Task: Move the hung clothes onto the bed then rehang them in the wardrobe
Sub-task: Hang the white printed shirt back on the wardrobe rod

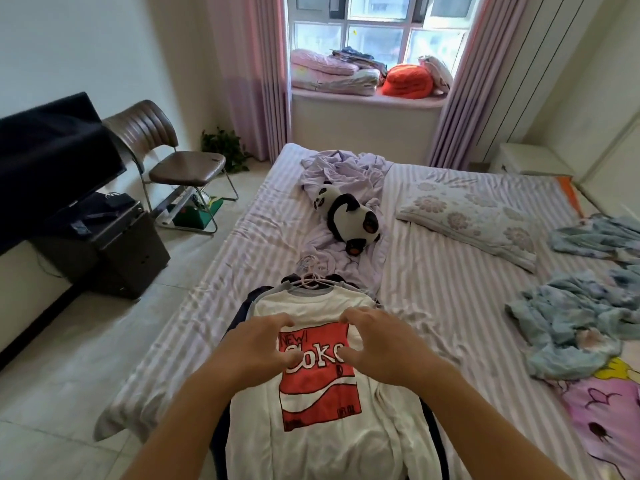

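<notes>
Both hands, left hand (pixel 258 344) and right hand (pixel 381 344), hover spread over white shirt (pixel 311 427).

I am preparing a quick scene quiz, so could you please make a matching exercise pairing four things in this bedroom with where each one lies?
Things:
1. white printed shirt
2. panda toy
3. orange bundle
4. floral pillow

Places:
A. on the window ledge
B. on the crumpled lilac sheet
C. top of the hanger pile, under both hands
D. on the striped sheet, right of the panda

Pairs: 1-C, 2-B, 3-A, 4-D
</notes>
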### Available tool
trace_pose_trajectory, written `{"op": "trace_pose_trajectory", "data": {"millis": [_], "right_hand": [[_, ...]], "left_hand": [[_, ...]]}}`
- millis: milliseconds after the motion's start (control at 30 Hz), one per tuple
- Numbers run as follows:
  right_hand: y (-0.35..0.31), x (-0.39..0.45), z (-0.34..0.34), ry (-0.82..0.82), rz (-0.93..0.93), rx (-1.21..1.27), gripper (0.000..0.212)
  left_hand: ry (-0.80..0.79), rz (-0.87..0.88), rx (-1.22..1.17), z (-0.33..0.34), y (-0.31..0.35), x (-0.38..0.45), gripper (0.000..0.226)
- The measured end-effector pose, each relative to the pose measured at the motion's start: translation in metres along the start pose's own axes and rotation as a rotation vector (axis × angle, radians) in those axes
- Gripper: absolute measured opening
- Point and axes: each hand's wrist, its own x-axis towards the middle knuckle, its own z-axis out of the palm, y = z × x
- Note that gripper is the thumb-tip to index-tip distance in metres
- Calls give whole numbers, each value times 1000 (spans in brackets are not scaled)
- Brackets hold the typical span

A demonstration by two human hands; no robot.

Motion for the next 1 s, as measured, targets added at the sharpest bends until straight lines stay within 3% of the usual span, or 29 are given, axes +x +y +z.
{"op": "trace_pose_trajectory", "data": {"millis": [267,767,1000], "right_hand": [[44,105,31,-26,111,51,47],[170,271,132,-107,306,141,41],[216,322,183,-119,342,101,44]], "left_hand": [[-8,-109,32,16,-60,118,51],[-46,-294,73,117,-145,289,52],[35,-382,-51,151,-169,347,52]]}}
